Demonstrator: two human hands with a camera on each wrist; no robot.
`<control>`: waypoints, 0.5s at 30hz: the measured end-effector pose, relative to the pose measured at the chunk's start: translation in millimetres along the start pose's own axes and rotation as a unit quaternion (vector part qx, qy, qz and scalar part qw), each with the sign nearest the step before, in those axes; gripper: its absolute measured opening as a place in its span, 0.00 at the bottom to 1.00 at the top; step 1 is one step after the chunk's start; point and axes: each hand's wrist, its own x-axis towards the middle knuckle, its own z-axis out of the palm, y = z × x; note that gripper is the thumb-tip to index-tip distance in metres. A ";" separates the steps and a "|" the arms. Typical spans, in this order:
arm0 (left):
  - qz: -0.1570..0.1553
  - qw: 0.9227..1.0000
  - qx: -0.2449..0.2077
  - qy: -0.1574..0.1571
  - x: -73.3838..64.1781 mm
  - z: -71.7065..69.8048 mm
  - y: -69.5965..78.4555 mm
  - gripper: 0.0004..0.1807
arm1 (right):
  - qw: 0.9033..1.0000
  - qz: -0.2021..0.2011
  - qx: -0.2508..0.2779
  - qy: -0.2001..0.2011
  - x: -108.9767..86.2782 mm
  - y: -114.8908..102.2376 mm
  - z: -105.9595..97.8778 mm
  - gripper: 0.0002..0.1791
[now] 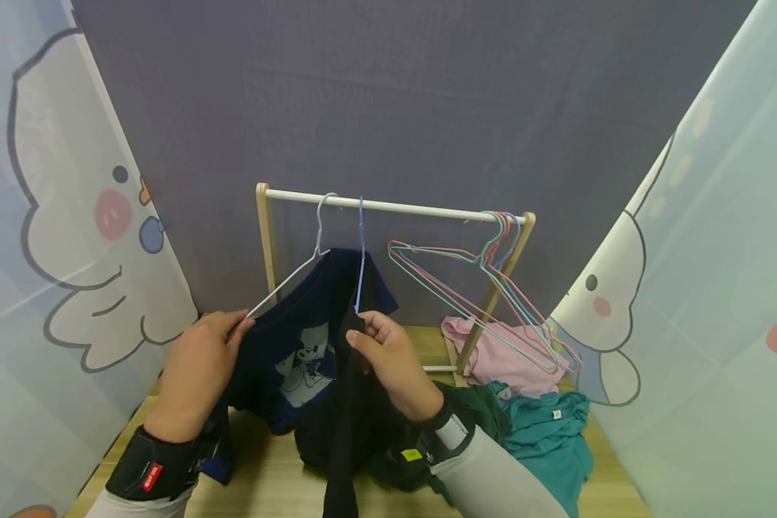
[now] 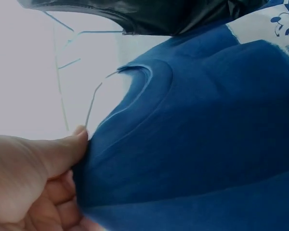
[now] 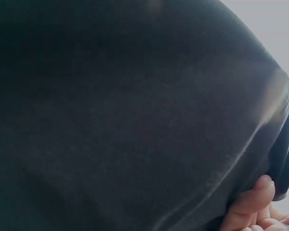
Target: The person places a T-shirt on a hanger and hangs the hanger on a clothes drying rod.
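A navy T-shirt (image 1: 259,367) with a cartoon mouse print hangs on a white wire hanger (image 1: 291,276), hooked over the rail. My left hand (image 1: 197,360) pinches the shirt's shoulder at the hanger's left end; the left wrist view shows the thumb on the navy cloth (image 2: 159,130). To the right, a black garment (image 1: 344,424) hangs edge-on from a blue hanger (image 1: 360,259). Just below that hanger's wire, my right hand (image 1: 391,360) pinches the garment's edge between thumb and fingers. In the right wrist view, black cloth (image 3: 125,115) fills most of the picture.
Several pastel wire hangers (image 1: 479,262) hang at the right end of the white rail (image 1: 414,209). Beneath them lie a pink garment (image 1: 505,352) and a teal garment (image 1: 550,432). Dark green cloth (image 1: 482,411) lies beside the teal one on the wooden table (image 1: 265,482).
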 end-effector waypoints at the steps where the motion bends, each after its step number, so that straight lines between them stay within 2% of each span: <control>1: 0.009 1.000 0.001 0.011 0.2 1.2 0.3 0.13 | 1.000 0.001 -0.002 0.000 0.1 0.9 0.6 0.18; 4: 0.032 0.999 0.010 0.035 1.8 5.2 2.4 0.14 | 1.000 -0.003 -0.004 0.006 0.5 2.9 2.2 0.18; 9: 0.061 0.996 0.018 0.055 8.1 11.9 6.6 0.13 | 1.000 -0.014 -0.008 0.012 1.7 4.1 4.8 0.17; 15: 0.066 0.996 0.019 0.057 21.0 20.7 11.4 0.12 | 1.000 -0.011 -0.009 0.002 5.0 2.5 8.3 0.18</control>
